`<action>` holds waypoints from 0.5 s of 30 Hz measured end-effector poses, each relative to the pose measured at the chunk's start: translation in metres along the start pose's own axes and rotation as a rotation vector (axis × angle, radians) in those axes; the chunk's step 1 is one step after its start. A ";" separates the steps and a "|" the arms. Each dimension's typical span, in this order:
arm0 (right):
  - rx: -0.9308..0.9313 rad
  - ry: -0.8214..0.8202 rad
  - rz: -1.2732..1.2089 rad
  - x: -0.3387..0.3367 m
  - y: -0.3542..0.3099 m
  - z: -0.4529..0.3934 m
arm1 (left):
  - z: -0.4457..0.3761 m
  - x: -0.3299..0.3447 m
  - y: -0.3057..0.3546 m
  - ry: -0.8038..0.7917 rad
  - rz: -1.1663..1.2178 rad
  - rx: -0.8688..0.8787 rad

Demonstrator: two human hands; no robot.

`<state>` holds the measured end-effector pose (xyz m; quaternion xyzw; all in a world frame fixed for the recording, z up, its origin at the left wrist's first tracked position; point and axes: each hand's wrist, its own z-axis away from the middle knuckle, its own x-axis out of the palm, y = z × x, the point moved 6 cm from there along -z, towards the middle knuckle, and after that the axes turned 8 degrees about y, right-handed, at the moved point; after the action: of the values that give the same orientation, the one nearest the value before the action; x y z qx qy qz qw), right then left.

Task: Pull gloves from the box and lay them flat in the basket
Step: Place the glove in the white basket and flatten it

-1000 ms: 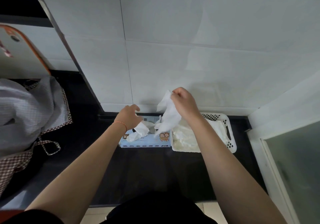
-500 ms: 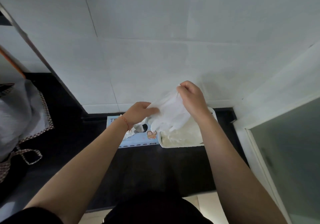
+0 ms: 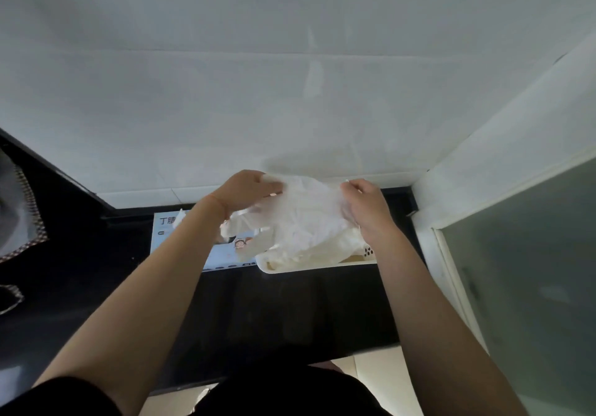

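Your white glove [image 3: 306, 212] hangs spread and crumpled above the basket [image 3: 322, 265], its fingers drooping toward the box [image 3: 193, 241]. The white basket, piled with pale gloves, sits just right of the light-blue box, which lies flat.

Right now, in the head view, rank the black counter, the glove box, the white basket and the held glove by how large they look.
1. Black counter, by far the largest.
2. Held glove, stretched between the left hand and the right hand.
3. White basket and glove box: not ranked, since arms and glove hide much of both.
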<state>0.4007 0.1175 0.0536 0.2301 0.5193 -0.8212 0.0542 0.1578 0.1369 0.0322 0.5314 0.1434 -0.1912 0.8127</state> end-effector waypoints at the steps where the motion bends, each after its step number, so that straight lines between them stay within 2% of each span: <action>1: 0.001 0.015 0.067 -0.003 0.014 -0.010 | -0.007 0.008 -0.002 0.058 -0.178 0.027; 3: -0.005 -0.013 0.251 -0.005 0.045 -0.029 | -0.011 0.028 -0.002 0.149 -0.601 0.090; 5: 0.005 -0.081 0.359 -0.002 0.070 -0.044 | -0.009 0.048 -0.006 0.223 -0.843 0.136; 7: -0.015 -0.115 0.392 0.001 0.081 -0.051 | 0.000 0.063 -0.007 0.315 -0.895 0.216; 9: -0.060 -0.120 0.405 0.003 0.084 -0.056 | 0.008 0.083 -0.009 0.342 -0.865 0.358; 12: -0.126 -0.088 0.410 0.004 0.086 -0.057 | 0.015 0.114 -0.016 0.205 -0.886 0.506; 15: -0.308 0.012 0.555 0.000 0.082 -0.053 | 0.015 0.135 -0.026 0.111 -0.989 0.502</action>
<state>0.4448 0.1270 -0.0330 0.3572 0.5551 -0.6854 0.3074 0.2655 0.0927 -0.0416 0.5872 0.3682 -0.5501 0.4659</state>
